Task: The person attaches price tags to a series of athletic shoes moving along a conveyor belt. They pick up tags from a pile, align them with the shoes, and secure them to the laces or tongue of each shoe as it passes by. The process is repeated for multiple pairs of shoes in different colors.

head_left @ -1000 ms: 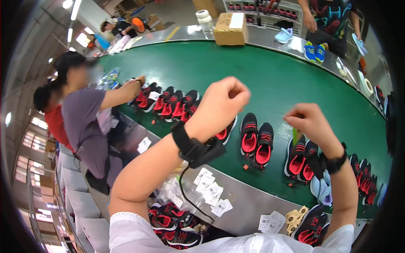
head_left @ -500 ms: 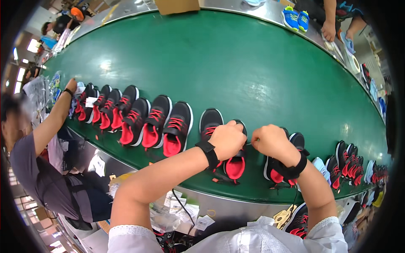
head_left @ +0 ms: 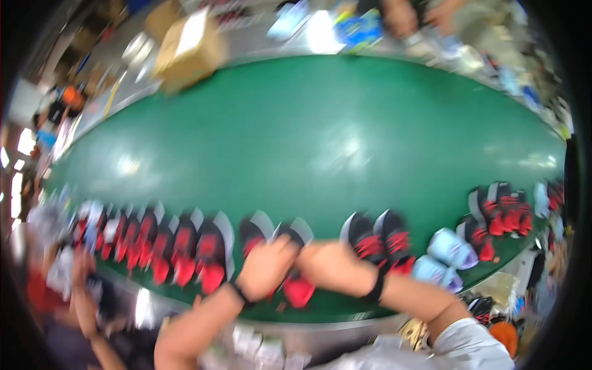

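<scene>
Over a black sneaker with red lining (head_left: 298, 291), my two hands have come close together. My left hand (head_left: 268, 268), fingers curled, lies on the shoe's upper and covers its laces. Close on its right is my right hand (head_left: 336, 268), also closed and blurred, its fingertips near the same shoe. What either hand pinches cannot be made out. The matching sneaker (head_left: 254, 229) stands just left of it, partly behind my left hand. To the right of my hands stand two more black-and-red sneakers (head_left: 379, 240).
A row of black-and-red sneakers (head_left: 213, 253) lines the near edge of the green conveyor belt (head_left: 265, 135). Light-blue shoes (head_left: 453, 248) lie at the right. A cardboard box (head_left: 191, 52) sits at the far edge. Another person's arm (head_left: 86, 302) is at the left; a co-worker's hands (head_left: 401, 15) are across.
My head view has shifted and blurred. My right hand has moved left to beside my left hand at the shoe. The co-worker's arm on the left has drawn back from the row.
</scene>
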A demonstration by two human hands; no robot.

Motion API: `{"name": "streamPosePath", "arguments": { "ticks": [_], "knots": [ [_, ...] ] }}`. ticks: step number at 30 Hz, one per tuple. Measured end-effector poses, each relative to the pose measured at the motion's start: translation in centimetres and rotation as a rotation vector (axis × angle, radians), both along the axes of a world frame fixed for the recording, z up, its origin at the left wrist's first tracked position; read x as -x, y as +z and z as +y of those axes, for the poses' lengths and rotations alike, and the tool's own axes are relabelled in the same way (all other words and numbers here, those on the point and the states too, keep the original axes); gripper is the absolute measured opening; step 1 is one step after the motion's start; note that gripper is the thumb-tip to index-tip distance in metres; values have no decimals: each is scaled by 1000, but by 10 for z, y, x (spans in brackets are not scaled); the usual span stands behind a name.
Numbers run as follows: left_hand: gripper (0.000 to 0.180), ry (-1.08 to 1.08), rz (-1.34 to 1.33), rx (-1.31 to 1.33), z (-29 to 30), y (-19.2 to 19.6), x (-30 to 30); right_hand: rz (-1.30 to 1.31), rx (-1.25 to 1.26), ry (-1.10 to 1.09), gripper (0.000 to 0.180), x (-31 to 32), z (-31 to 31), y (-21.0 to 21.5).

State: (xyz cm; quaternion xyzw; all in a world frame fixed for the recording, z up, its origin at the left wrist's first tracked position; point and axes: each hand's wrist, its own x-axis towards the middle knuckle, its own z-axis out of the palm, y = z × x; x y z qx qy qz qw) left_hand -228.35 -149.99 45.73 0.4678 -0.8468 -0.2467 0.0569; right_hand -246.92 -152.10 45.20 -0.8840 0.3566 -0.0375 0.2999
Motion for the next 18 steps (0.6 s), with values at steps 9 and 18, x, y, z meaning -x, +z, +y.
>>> {"name": "streamPosePath", "arguments": {
  "ticks": [9,18],
  "knots": [
    [9,259,221,75,27,4,9,-531,-997,-214,14,-8,2,-64],
    [9,278,174,75,26,0,10,-499,-920,-403,18,-4,5,-59]
  ]
}}
